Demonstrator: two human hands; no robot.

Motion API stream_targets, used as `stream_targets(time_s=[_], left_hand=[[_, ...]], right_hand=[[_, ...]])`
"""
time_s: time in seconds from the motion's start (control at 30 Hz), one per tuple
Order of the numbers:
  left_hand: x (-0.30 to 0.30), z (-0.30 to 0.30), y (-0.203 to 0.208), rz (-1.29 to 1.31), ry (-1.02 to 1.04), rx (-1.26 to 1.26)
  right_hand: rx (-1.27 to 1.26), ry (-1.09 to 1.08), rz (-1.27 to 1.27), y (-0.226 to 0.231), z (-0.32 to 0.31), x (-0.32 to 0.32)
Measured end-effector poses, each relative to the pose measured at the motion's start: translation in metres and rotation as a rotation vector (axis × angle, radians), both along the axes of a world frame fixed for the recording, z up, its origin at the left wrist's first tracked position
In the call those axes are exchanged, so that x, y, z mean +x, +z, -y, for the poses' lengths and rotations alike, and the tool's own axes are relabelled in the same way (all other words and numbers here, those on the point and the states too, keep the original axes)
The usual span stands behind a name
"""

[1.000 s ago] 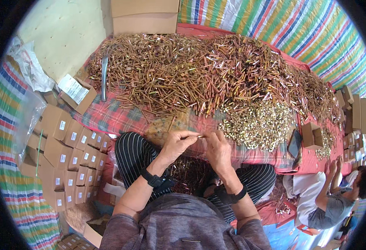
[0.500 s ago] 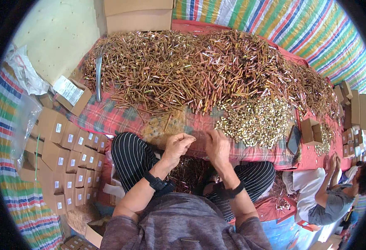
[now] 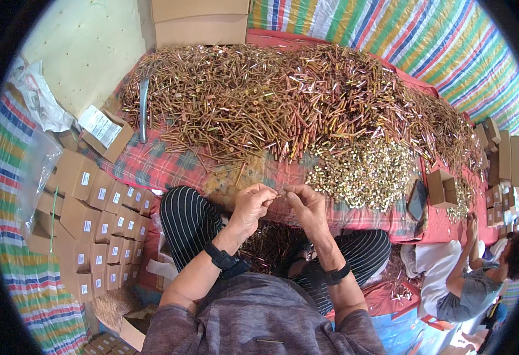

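Since the earlier pictures both hands have stayed close together above the lap, the left hand (image 3: 252,204) shifting only slightly, its fingers curling a little tighter toward the right hand (image 3: 306,206).

The left grip is pinched together: thumb and forefinger close on a small thin metal piece (image 3: 280,193), which sits between the two hands, right at the near edge of the surface. The right grip is likewise closed, its fingertips meeting the same piece from the 3 o'clock side. The piece is too small to tell its exact shape. Both hands touch it; the remaining fingers are folded in. Each wrist carries a dark band.

At 12 o'clock from the hands lies a wide heap of long coppery rods (image 3: 271,100), spread over a red checked cloth (image 3: 153,168) covering the surface. At about 2 o'clock from the hands sits a smaller pile of short pale-gold pieces (image 3: 366,174), touching the rod heap's near edge. A grey metal bar (image 3: 143,109) lies at the heap's 9 o'clock edge. Rows of small cardboard boxes (image 3: 94,219) stand at 9 o'clock from the hands, beside the striped trouser leg. More finished rods (image 3: 268,242) lie in the lap, at 6 o'clock from the grip. Another person (image 3: 478,278) sits at 4 o'clock, well apart.
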State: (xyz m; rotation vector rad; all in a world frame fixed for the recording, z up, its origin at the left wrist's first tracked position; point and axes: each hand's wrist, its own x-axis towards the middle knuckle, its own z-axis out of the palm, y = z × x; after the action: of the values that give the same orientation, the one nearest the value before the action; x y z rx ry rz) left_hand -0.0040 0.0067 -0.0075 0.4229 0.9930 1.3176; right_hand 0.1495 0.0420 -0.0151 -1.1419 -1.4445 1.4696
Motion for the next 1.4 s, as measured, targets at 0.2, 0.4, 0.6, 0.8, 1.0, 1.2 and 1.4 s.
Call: stream_targets(time_s=[0.2,0.4,0.6,0.8,1.0,1.2,1.4], left_hand=[[0.002,0.000,-0.002,-0.019,-0.022,-0.021],[0.004,0.002,0.008,-0.134,-0.054,0.046],[0.008,0.004,0.012,-0.127,-0.014,0.051],[0.005,0.003,0.010,-0.083,0.009,0.046],[0.009,0.005,0.020,-0.228,0.001,0.174],[0.009,0.006,0.008,-0.382,-0.041,0.311],[0.011,0.006,0.011,-0.123,-0.038,0.140]], right_hand=[[0.402,0.077,0.048,0.011,0.008,0.001],[0.202,0.020,0.009,0.022,0.016,-0.001],[0.143,0.075,-0.014,0.023,0.017,0.004],[0.157,-0.025,-0.100,0.028,0.024,-0.001],[0.340,0.002,0.100,0.025,0.022,0.002],[0.252,0.102,0.303,0.018,0.017,0.009],[0.230,-0.047,0.018,0.022,0.023,-0.002]])
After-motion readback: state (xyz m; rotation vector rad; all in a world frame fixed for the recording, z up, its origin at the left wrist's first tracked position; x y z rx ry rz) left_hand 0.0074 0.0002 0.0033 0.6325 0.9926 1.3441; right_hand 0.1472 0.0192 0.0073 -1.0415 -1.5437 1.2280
